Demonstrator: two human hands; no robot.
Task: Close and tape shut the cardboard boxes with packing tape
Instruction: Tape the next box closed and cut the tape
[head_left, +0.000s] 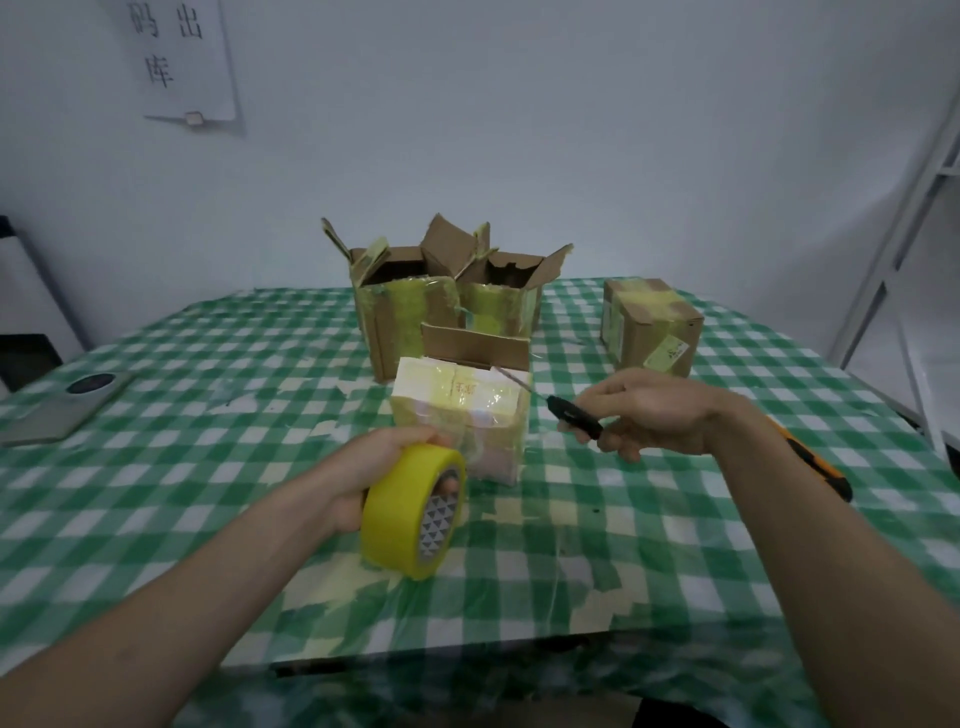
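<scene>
Four cardboard boxes: front box (460, 415) w/ taped top and one flap up, two open boxes (447, 296) behind it, one closed box (649, 327) at right. Left hand (374, 467) is gripping one yellow tape roll (410, 512); right hand (644, 410) is pinching a black cutter (574, 415), blade reaching to the front box. Orange cutter (815, 460) and phone (67, 405) are lying on green checked tablecloth (208, 467); white wall (519, 130) w/ paper sign (179, 57).

table (218, 374), green-checked cloth | on it: boxes (462, 426), (405, 306), (501, 299), (649, 327) | grey pad (62, 408) | orange knife (815, 460)

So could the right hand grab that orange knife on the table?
Probably not right away. The right hand already grips a black cutter, and the orange knife lies behind that forearm, so the hand would need emptying and pulling back first.
</scene>
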